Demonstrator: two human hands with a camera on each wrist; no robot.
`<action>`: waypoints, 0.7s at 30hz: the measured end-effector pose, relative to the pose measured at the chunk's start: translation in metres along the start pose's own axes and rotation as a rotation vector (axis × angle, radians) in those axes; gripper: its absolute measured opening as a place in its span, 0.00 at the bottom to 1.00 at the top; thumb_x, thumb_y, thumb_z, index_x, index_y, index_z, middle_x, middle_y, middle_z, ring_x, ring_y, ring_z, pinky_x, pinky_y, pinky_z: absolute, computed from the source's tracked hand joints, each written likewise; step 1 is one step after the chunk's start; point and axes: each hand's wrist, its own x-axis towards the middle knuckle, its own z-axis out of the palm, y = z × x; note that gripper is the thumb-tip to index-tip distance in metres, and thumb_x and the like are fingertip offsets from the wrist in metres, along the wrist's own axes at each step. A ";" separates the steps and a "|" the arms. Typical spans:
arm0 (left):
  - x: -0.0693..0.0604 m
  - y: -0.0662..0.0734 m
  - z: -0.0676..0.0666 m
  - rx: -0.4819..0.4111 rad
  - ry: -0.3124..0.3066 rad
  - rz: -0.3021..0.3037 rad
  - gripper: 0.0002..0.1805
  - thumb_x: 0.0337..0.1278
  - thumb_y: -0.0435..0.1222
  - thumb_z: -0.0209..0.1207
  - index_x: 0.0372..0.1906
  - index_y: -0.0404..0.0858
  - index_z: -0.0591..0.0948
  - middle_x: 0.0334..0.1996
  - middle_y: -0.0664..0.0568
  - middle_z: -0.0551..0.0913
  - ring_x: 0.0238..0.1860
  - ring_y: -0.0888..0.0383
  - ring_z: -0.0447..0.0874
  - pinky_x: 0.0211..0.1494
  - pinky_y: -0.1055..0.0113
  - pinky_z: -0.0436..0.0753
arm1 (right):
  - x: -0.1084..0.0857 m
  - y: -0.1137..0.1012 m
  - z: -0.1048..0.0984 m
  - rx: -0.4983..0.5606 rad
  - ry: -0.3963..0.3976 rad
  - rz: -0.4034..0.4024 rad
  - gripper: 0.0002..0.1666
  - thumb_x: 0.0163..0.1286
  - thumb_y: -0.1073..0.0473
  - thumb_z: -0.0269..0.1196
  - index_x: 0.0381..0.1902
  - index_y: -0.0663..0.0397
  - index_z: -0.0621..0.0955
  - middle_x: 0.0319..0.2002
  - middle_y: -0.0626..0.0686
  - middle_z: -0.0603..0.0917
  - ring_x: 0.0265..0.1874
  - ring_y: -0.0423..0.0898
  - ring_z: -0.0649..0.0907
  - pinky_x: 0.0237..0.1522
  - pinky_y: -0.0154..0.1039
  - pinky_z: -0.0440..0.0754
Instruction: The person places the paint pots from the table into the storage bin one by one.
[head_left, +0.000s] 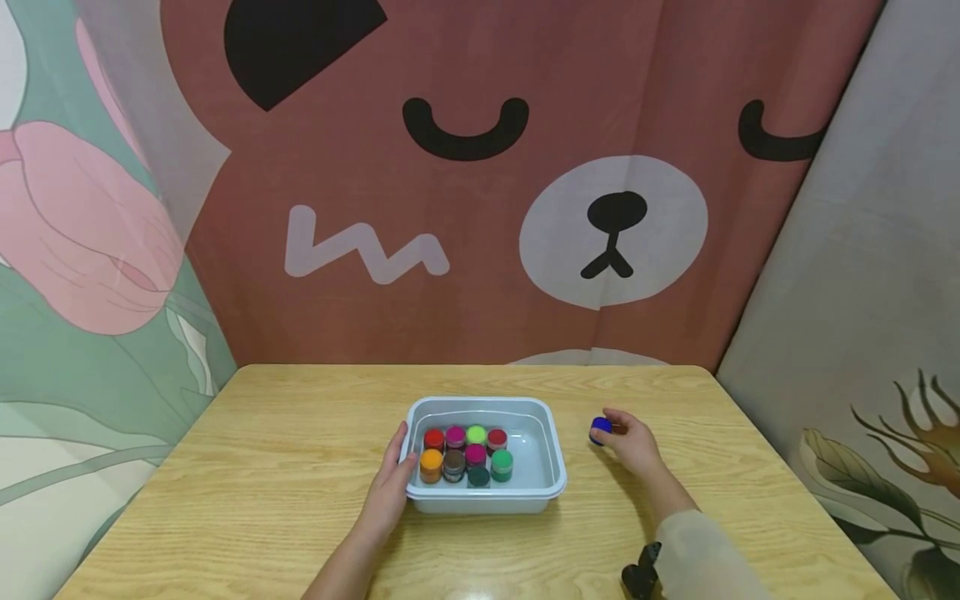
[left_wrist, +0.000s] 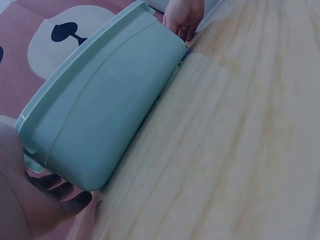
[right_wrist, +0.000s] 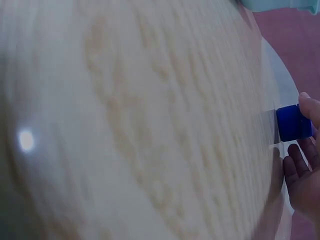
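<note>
A light blue-grey plastic tub (head_left: 489, 504) sits on the wooden table. My left hand (head_left: 390, 487) grips its left side, thumb over the rim and fingers along the outer wall; the left wrist view shows those fingers (left_wrist: 62, 190) under the rim. Inside the tub, mostly to its left, stand several small paint jars, among them an orange jar (head_left: 431, 466), a green jar (head_left: 502, 465) and a yellow-green jar (head_left: 476, 435). To the right of the tub, my right hand (head_left: 633, 442) pinches a small blue jar (right_wrist: 294, 122) between thumb and fingers, at or just above the tabletop.
The wooden table (head_left: 285, 467) reaches back to a curtain (head_left: 480, 317) with a bear face. Patterned cloths hang at left and right. A black strap-like object (head_left: 641, 572) is at the right wrist, by the light sleeve (head_left: 705, 554).
</note>
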 end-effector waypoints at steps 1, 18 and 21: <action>0.000 0.000 0.000 0.000 0.000 0.000 0.32 0.76 0.40 0.40 0.79 0.44 0.48 0.79 0.41 0.45 0.78 0.36 0.38 0.77 0.35 0.42 | 0.000 0.000 0.000 0.000 0.002 0.000 0.35 0.68 0.57 0.64 0.67 0.68 0.69 0.62 0.71 0.74 0.60 0.65 0.76 0.59 0.50 0.80; 0.001 -0.002 0.001 -0.009 0.003 -0.009 0.32 0.76 0.40 0.39 0.79 0.44 0.48 0.79 0.42 0.45 0.79 0.37 0.38 0.77 0.35 0.42 | 0.000 0.005 0.000 0.004 0.004 0.010 0.34 0.67 0.56 0.65 0.67 0.66 0.70 0.62 0.70 0.75 0.61 0.65 0.76 0.62 0.55 0.78; 0.000 -0.001 0.001 -0.008 0.003 -0.001 0.32 0.76 0.40 0.40 0.79 0.43 0.48 0.79 0.41 0.45 0.79 0.37 0.38 0.77 0.35 0.42 | -0.001 0.001 -0.001 0.017 0.005 0.017 0.34 0.67 0.56 0.64 0.67 0.65 0.70 0.63 0.70 0.75 0.62 0.65 0.75 0.63 0.56 0.76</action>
